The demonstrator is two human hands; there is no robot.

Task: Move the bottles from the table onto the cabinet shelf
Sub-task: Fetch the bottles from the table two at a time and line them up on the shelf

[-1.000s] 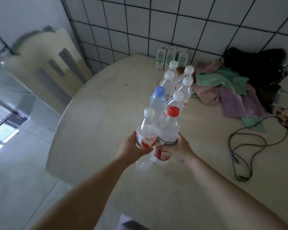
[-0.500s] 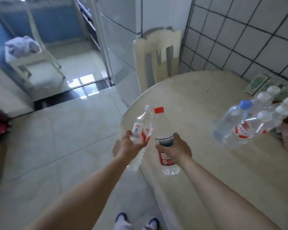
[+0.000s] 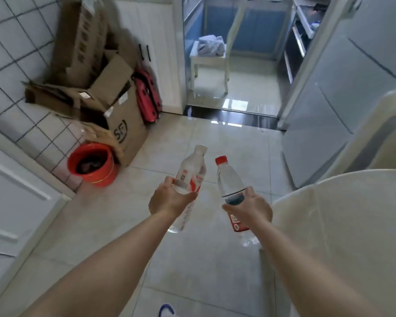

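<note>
My left hand (image 3: 169, 200) grips a clear water bottle with a white cap (image 3: 191, 172) and a red and white label, tilted a little to the right. My right hand (image 3: 249, 208) holds a clear bottle with a red cap (image 3: 229, 179) and a red label, leaning left. Both bottles hang in the air above the tiled floor. The round pale table (image 3: 341, 225) shows only its edge at the lower right. The other bottles and the cabinet shelf are out of view.
Cardboard boxes (image 3: 96, 88) and a red bucket (image 3: 92, 164) stand by the tiled wall at left, with a red bag (image 3: 146, 99) behind. A white door panel (image 3: 14, 202) is at far left. A doorway ahead shows a white chair (image 3: 210, 58). A grey fridge (image 3: 343, 88) stands right.
The view has swung left, away from the table toward the floor and doorway. Both hands have carried their bottles off the table; the remaining bottles have left the frame.
</note>
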